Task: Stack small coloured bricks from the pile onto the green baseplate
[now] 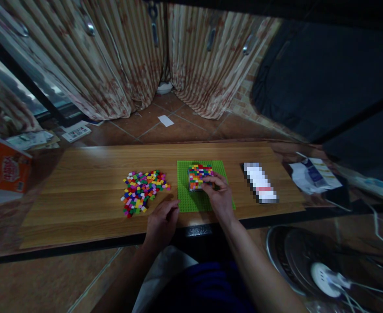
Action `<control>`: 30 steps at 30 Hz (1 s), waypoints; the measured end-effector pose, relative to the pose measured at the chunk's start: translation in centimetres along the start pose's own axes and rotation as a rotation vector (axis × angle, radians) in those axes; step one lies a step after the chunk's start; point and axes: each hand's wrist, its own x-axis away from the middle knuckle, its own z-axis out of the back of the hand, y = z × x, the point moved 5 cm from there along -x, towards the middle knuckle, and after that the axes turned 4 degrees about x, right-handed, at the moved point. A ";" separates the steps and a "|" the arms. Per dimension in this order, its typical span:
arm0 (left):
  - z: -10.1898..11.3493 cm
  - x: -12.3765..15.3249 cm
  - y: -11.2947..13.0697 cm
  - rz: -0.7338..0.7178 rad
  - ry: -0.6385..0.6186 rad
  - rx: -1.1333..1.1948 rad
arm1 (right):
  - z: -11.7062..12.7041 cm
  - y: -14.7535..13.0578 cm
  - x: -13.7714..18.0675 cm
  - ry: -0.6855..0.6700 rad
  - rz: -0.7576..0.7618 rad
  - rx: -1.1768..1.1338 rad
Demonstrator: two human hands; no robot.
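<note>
Wooden table [80,182] holds coloured bricks [144,189]; tiled floor [178,128], curtains [113,65] beyond.

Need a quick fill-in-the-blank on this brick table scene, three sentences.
1. The right hand touches the multicoloured build on the ____ baseplate.
2. The loose brick pile lies ____ of the baseplate.
3. The left hand is above the wooden ____, near its front edge.
Missing words: green; left; table.
</note>
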 end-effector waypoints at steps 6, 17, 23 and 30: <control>-0.2 0.1 -0.1 -0.025 0.017 0.002 | -0.6 -0.1 -0.2 0.014 -0.021 0.017; -0.2 0.1 -0.3 -0.008 0.014 -0.008 | -1.0 0.2 -0.5 0.022 -0.044 0.036; 0.0 0.2 -0.4 0.030 0.040 0.079 | -0.7 0.8 -1.0 -0.030 -0.002 0.083; 2.5 1.5 0.4 0.044 0.124 0.035 | 0.0 -2.5 1.4 0.009 0.288 0.300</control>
